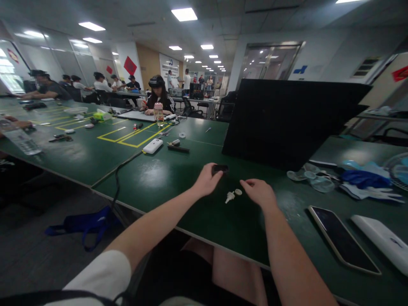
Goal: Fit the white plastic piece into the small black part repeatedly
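Between the thumb and fingers of my left hand point(208, 179) is a small black object point(220, 169), held just above the green table point(191, 204). My right hand point(259, 192) is to the right, its fingers curled with thumb and forefinger close together; whatever they might hold is too small to make out. Between and slightly below the hands, a small off-white part point(230, 196) with a narrow stem lies on the table. A round pale piece point(238, 192) sits beside it, close to the right fingertips.
A large black panel point(274, 123) stands behind my right hand. Rightward lie a phone point(344, 238), a white power bank point(382, 242) and blue-white gloves point(366, 182). Beyond my left hand are a dark bar point(178, 148) and a white device point(153, 146) with a cable. A person sits across.
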Demonstrator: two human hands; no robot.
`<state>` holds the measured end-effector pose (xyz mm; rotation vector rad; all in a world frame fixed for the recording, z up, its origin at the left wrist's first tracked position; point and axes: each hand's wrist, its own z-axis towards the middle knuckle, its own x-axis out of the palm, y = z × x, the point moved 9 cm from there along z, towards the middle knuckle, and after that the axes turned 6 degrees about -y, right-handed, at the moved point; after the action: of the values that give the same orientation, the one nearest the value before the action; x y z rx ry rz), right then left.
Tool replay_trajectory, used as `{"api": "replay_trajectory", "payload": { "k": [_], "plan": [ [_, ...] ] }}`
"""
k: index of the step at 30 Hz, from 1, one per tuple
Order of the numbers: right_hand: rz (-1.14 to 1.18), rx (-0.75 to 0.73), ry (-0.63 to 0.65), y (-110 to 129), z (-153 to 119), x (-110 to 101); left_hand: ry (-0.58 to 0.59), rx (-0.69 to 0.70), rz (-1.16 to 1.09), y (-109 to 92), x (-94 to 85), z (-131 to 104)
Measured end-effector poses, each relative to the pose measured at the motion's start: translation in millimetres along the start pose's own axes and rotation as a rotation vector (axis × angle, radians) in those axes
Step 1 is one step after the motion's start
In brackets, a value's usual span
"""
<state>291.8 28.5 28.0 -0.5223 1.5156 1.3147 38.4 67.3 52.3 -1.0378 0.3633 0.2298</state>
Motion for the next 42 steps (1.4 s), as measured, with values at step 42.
{"api": "replay_trajectory", "payload": {
  "k": [42],
  "plan": [
    [0.182,-0.374,-0.232,96,-47,3,0.276,0.088,0.246,16,-11.8,-19]
  ]
}}
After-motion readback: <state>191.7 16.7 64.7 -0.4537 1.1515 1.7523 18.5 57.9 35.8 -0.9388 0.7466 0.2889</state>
